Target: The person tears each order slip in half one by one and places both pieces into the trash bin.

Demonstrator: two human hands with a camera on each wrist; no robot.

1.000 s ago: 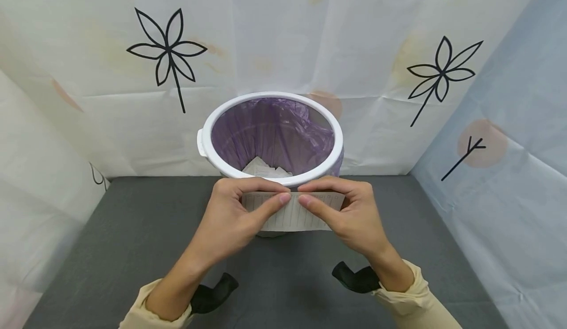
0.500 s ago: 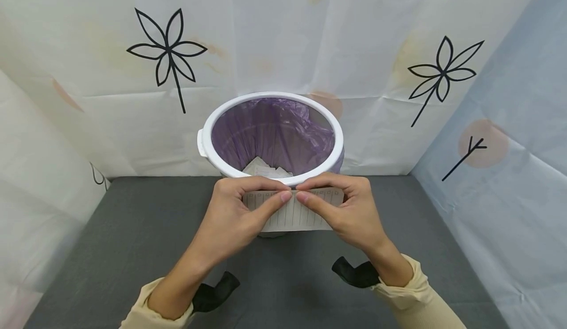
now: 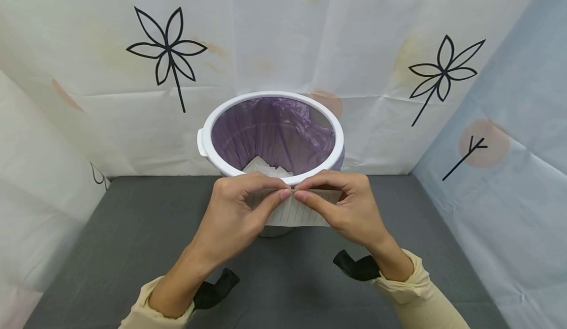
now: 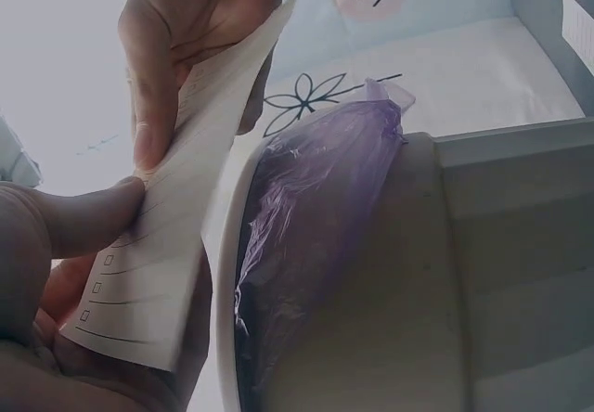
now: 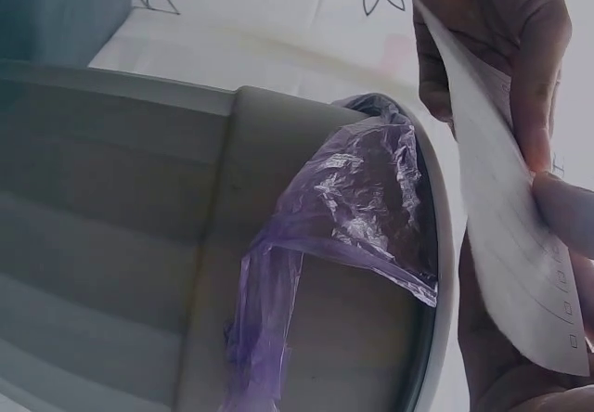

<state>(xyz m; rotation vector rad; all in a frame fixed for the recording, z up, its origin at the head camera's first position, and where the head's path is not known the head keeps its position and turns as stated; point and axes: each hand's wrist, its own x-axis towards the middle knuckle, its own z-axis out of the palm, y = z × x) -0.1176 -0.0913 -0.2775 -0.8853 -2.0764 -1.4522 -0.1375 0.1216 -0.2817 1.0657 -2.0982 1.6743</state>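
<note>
A lined sheet of paper (image 3: 294, 214) with small checkboxes along one edge is held between both hands, in front of the trash can's white rim. My left hand (image 3: 236, 211) pinches its upper edge between thumb and fingers. Right beside it, my right hand (image 3: 347, 206) pinches the same edge, the thumbs nearly meeting. In the left wrist view the paper (image 4: 158, 263) bows slightly and looks whole. The trash can (image 3: 338, 142) stands behind the hands with a purple bag (image 3: 274, 127) lining it. Pieces of paper (image 3: 266, 167) lie inside the bag.
The can stands on a dark grey table (image 3: 150, 230) against a pale fabric backdrop (image 3: 274, 34) printed with black flowers. A blue-tinted side wall (image 3: 522, 137) closes off the right. A thin dark cord (image 3: 95, 174) hangs at the back left.
Both hands have risen slightly with the paper, the right one a little more. The paper's face has tilted, and less of it shows now. Both hands keep their pinch.
</note>
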